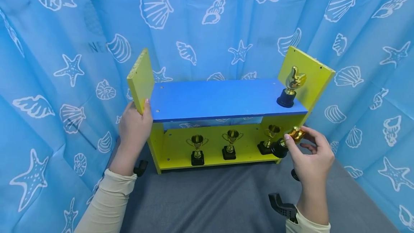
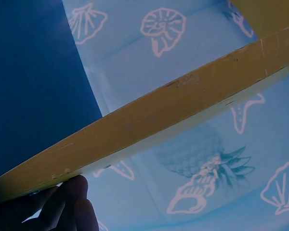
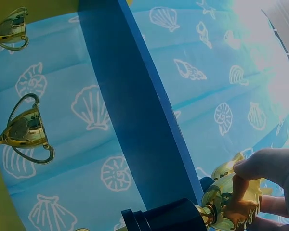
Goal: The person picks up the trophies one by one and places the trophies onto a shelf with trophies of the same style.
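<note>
My left hand (image 1: 134,127) grips the yellow side panel (image 1: 142,78) of a shelf unit by its front edge, thumb on the inner face. In the left wrist view, its fingers (image 2: 74,192) lie against the panel's outer side. With thumb and fingers my right hand (image 1: 312,163) pinches the gold top of a trophy (image 1: 279,149) in front of the shelf's right end. This trophy is tilted, its round black base pointing left. Above it, another gold trophy (image 1: 286,98) with a black base stands upright at the right end of the blue shelf (image 1: 213,100).
Three two-handled trophy cups, a left one (image 1: 197,150), a middle one (image 1: 230,145) and a right one (image 1: 266,146), stand on the yellow bottom board (image 1: 181,139). Grey cloth (image 1: 200,197) lies before the unit; a blue shell-patterned curtain (image 1: 200,21) hangs behind.
</note>
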Demonstrator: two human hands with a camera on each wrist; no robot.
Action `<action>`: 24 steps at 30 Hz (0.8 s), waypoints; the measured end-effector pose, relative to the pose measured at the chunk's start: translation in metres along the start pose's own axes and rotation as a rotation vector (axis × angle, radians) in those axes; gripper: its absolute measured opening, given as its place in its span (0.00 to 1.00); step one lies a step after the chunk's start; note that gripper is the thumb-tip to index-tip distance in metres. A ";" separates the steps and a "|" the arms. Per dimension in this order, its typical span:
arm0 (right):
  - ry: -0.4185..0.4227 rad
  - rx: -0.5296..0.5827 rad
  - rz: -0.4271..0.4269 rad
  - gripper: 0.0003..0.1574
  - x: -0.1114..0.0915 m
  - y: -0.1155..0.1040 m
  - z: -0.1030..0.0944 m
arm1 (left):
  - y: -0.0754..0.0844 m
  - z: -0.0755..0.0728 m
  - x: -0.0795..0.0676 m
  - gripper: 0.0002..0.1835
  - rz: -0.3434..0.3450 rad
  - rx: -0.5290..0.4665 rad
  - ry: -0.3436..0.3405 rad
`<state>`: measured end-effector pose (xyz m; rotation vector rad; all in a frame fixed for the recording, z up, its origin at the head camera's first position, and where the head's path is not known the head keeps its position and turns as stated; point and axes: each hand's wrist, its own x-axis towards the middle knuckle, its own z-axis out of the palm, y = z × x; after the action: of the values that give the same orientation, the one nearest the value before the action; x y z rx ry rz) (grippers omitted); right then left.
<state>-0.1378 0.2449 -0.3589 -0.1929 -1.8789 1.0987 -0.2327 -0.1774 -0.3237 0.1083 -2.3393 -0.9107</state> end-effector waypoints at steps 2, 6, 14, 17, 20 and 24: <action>0.001 -0.006 0.002 0.27 0.000 0.000 0.000 | 0.000 0.000 0.000 0.28 0.003 0.002 0.001; 0.002 -0.005 0.008 0.27 0.000 -0.001 -0.001 | 0.000 0.001 0.000 0.27 0.004 -0.001 0.009; 0.005 -0.009 -0.004 0.28 0.001 -0.002 -0.001 | 0.000 0.002 0.000 0.29 0.009 -0.014 0.001; -0.003 -0.004 -0.010 0.28 0.001 -0.003 -0.001 | 0.000 0.002 0.000 0.29 0.001 -0.015 -0.001; -0.004 0.006 -0.015 0.28 0.002 -0.003 -0.001 | 0.000 0.002 -0.001 0.29 -0.007 -0.011 -0.005; -0.011 0.025 -0.030 0.28 0.005 -0.007 -0.001 | 0.001 0.000 -0.001 0.29 -0.016 -0.012 -0.013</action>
<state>-0.1378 0.2440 -0.3509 -0.1442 -1.8709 1.1046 -0.2314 -0.1760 -0.3238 0.1161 -2.3471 -0.9359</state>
